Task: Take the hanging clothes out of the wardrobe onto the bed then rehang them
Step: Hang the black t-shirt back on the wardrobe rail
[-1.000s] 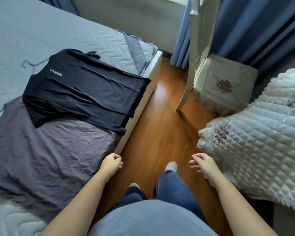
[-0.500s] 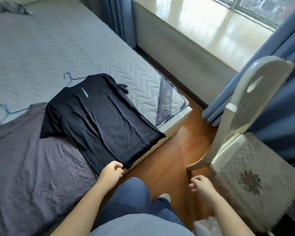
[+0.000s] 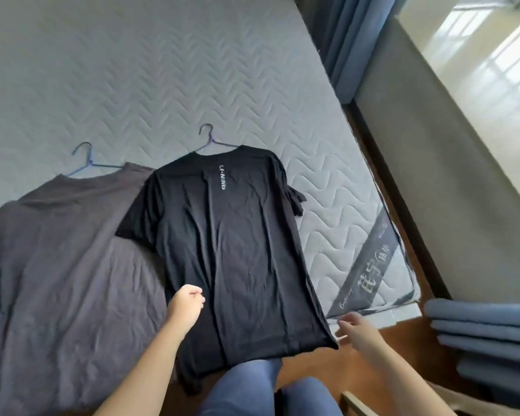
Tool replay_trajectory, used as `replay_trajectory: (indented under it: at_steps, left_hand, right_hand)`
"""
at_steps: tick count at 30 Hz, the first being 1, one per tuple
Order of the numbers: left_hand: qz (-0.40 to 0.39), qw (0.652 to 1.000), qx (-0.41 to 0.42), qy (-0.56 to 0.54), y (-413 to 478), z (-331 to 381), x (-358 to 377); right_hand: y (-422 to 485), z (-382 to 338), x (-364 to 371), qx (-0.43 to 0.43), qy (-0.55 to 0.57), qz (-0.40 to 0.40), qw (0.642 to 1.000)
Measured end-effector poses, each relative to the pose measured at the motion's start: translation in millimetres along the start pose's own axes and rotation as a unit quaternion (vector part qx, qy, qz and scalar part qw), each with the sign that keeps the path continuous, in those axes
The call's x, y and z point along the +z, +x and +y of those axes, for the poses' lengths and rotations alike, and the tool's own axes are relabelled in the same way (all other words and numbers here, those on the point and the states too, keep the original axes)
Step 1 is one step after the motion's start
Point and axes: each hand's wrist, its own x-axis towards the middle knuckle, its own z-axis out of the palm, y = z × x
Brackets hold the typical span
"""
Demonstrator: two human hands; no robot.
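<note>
Nearby, blue curtain (image 3: 347, 40) beside bed (image 3: 132, 70).

A black short-sleeved cotton T-shirt (image 3: 228, 250) on a thin blue wire hanger (image 3: 210, 139) lies flat on the grey quilted mattress (image 3: 132, 70), collar toward 12 o'clock. A dark grey T-shirt (image 3: 66, 265) lies at its 9 o'clock. The left hand (image 3: 185, 304), fingers curled, sits at its 7 o'clock edge. The right hand (image 3: 354, 328), fingers extended, is just beside its 5 o'clock corner.
</note>
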Motion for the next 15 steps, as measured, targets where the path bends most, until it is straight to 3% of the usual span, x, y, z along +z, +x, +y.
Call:
replay_trajectory:
  at_steps: [6, 11, 15]
  left_hand:
    - [0.064, 0.997, -0.006, 0.046, 58, 64, -11]
    - [0.103, 0.988, 0.042, 0.107, 130, 100, -11]
    - [0.107, 0.965, 0.071, 0.231, 203, 114, -4]
  right_hand:
    - [76, -104, -12, -0.034, -0.031, -0.034, 0.998]
    - [151, -186, 5, -0.083, -0.082, -0.067, 0.991]
    - [218, -249, 26, -0.145, -0.137, -0.057, 0.978]
